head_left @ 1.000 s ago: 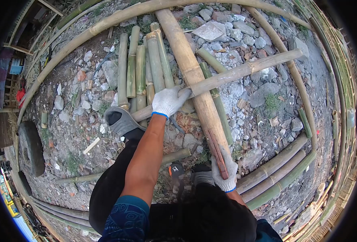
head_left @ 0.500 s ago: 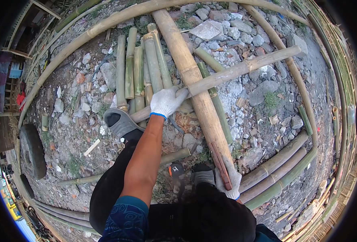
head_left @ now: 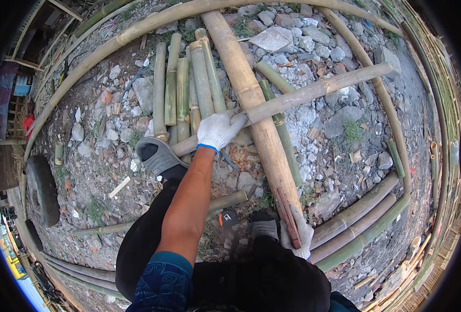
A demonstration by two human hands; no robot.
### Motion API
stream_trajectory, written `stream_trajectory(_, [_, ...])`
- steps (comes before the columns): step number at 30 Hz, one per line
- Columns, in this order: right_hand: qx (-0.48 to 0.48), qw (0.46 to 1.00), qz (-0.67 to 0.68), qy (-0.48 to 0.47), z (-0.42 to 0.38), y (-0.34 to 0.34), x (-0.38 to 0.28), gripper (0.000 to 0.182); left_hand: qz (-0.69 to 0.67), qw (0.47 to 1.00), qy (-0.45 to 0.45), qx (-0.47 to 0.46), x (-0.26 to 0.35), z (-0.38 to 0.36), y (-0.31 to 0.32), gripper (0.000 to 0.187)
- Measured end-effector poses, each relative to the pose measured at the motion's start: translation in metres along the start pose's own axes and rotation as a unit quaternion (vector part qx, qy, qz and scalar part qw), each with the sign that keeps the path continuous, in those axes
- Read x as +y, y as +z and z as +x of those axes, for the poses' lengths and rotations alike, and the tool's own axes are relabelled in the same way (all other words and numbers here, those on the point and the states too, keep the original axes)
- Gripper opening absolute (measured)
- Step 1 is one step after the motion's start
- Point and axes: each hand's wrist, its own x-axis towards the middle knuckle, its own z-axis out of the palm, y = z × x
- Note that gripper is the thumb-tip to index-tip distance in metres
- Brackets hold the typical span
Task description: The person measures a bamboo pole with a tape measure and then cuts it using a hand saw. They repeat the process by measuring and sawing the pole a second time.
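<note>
My left hand, in a white knitted glove with a blue cuff, is closed around a bamboo pole that slants from my left foot up to the right. This pole lies across a thicker, paler bamboo pole, just right of the hand. At the near end of the thick pole, my right hand, gloved too, is closed on a slim reddish-brown bar lying along that pole. Its fingers are partly hidden. A grey shoe touches the thinner pole's lower end.
Several short cut bamboo pieces lie beyond my left hand. More poles lie at the right. A tyre stands at the left. Rubble and stones cover the ground. An orange-and-black object lies near my feet.
The view has shifted slightly, so everything sits a little further right in the picture. Both hands keep their grip and the poles keep their places relative to each other.
</note>
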Motion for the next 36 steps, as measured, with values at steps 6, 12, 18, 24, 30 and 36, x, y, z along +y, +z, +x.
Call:
stream_trajectory(6, [-0.023,0.997,0.062,-0.049,-0.006,0.002,0.001,0.042,0.003,1.000,-0.006,-0.010,0.001,0.002,0.000,0.064])
stream_trajectory(12, [-0.041,0.976,0.210,0.038,0.000,-0.001,0.011,0.050,0.003,1.000,-0.008,-0.014,-0.001,0.002,0.000,0.064])
stream_trajectory(18, [-0.064,0.967,0.237,0.072,0.018,0.013,-0.008,0.057,-0.001,1.000,-0.001,0.009,-0.001,0.002,0.000,0.063])
stream_trajectory(24, [-0.077,0.974,-0.142,-0.157,0.038,0.041,-0.045,0.056,0.006,1.000,-0.009,0.002,-0.001,0.002,0.002,0.061])
stream_trajectory(30, [-0.065,0.975,-0.135,-0.165,0.055,0.061,-0.042,0.055,0.006,1.000,-0.006,0.007,0.002,0.002,0.000,0.061])
stream_trajectory(36, [-0.045,0.950,-0.211,-0.227,0.032,0.041,-0.045,0.056,0.006,1.000,-0.006,-0.016,0.000,0.004,-0.002,0.066])
